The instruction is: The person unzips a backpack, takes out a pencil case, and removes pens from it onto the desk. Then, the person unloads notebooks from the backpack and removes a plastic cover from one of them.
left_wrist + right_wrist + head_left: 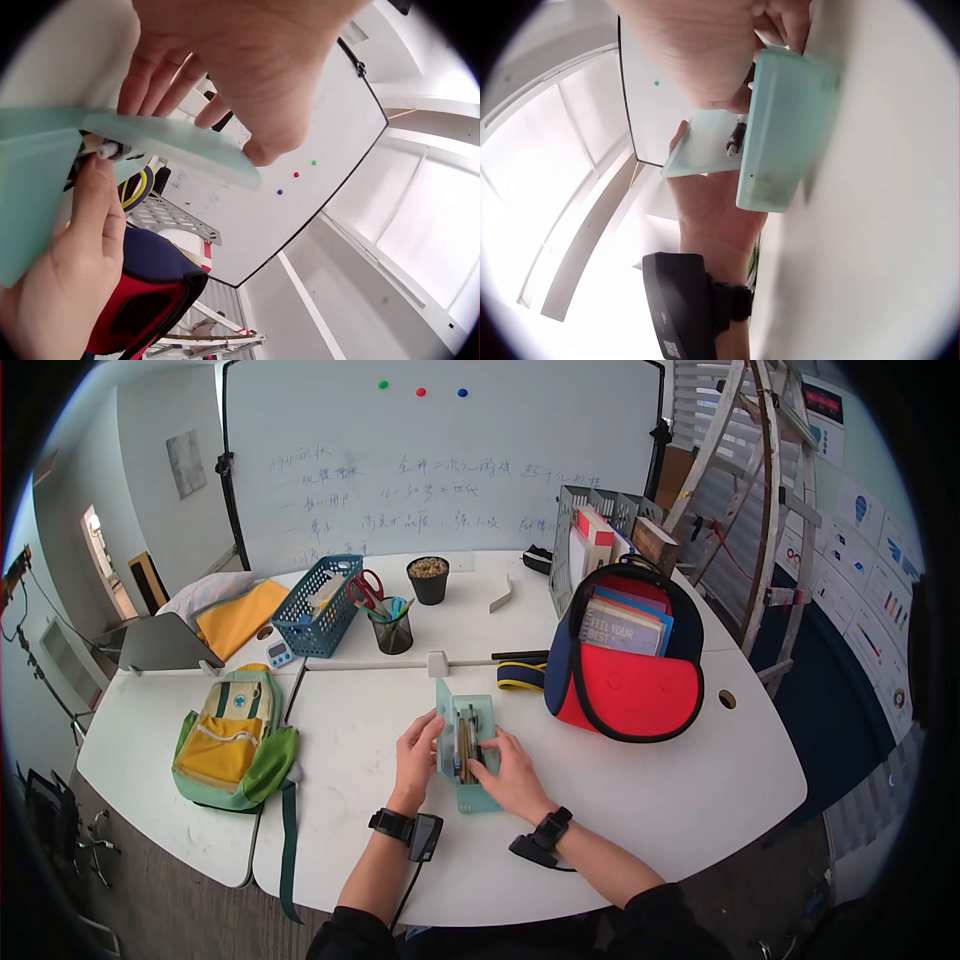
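A pale green pencil case (pixel 480 798) lies on the table with its lid (pixel 444 705) raised on the left. Several pens and pencils (pixel 462 740) fill it. My left hand (pixel 417 758) rests against the lid's outer side. In the left wrist view its extended fingers (pixel 161 86) and thumb meet the edge of the lid. From the right, my right hand (pixel 515 775) grips the case's side wall, the thumb reaching in over the pens. That thumb touches a white pen end (pixel 107 150) in the left wrist view. The right fingertips are partly hidden by the case.
A red and navy backpack (pixel 640 685) with books stands at right; a green and yellow backpack (pixel 230 740) lies at left. Behind are a blue basket (pixel 318 610), a pen holder (pixel 392 632) with scissors, a potted plant (pixel 430 585) and a file rack (pixel 567 540).
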Motion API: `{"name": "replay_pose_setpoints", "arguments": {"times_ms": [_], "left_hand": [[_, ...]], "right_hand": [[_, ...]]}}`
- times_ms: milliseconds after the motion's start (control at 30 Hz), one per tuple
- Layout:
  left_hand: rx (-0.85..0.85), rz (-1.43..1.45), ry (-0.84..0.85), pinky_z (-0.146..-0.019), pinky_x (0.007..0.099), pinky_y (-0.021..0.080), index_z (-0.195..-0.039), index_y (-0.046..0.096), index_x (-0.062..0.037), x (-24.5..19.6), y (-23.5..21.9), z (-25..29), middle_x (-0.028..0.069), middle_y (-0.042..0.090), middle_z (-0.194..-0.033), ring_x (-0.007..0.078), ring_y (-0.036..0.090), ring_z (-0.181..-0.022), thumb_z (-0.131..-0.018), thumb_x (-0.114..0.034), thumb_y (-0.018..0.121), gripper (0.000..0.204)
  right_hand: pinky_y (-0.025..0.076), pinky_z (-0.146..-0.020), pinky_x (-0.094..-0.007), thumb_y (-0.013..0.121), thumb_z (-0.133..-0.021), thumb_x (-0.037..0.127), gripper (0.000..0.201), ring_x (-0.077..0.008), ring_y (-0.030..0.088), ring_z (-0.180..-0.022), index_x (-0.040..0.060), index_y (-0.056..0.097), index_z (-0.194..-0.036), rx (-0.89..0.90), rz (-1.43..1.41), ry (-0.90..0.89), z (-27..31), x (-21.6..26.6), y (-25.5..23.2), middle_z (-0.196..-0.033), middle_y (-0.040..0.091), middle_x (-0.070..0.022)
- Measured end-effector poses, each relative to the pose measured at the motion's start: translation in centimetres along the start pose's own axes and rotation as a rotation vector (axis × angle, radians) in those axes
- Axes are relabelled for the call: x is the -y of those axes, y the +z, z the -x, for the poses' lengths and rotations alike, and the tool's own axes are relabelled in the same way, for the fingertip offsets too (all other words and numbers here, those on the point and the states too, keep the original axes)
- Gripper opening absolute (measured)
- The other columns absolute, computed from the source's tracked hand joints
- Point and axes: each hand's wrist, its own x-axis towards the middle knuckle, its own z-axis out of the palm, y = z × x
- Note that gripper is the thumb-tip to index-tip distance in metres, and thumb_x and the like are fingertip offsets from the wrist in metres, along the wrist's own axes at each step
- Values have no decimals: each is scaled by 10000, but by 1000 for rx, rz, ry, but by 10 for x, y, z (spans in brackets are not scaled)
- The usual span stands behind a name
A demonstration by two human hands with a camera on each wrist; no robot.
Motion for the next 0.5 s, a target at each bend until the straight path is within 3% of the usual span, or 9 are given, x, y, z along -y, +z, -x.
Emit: {"name": "replay_pose_setpoints", "arguments": {"times_ms": [67,200,300,367,500], "left_hand": [[-17,56,6,-626,205,415,-1336,627,-77,6,-1,-2,-26,627,-975,49,472,-719,-929,-359,676,498],[-37,19,22,-616,204,382,-1313,644,-84,11,-1,-3,-45,609,-940,47,445,-731,-925,-367,675,481],[-51,-3,36,-589,200,370,-1299,652,-85,12,-1,-4,-45,609,-907,41,444,-719,-919,-356,689,468],[-56,-30,43,-576,197,366,-1293,656,-88,11,-3,-4,-45,608,-886,38,444,-710,-916,-350,697,460],[-58,29,15,-544,189,359,-1279,660,-92,14,-4,-7,-32,608,-853,35,450,-684,-907,-321,723,441]], "right_hand": [[462,-1024,-401,742,-849,194,312,-355,538,-1260,-10,586,-1026,23,-9,4,-3,0,-3,-1384,526,-231],[492,-979,-392,750,-821,189,332,-337,568,-1210,-5,590,-1039,47,70,13,-6,-7,0,-1362,549,-216],[496,-975,-436,750,-803,243,353,-368,565,-1208,-3,606,-1012,56,210,-21,-12,8,-1,-1384,534,-237],[469,-1006,-499,734,-784,295,365,-434,541,-1230,-17,646,-952,167,379,103,-18,36,-9,-1430,481,-294],[435,-1038,-549,713,-768,316,353,-504,480,-1287,-22,685,-866,160,481,95,-29,30,0,-1463,412,-354]]}}
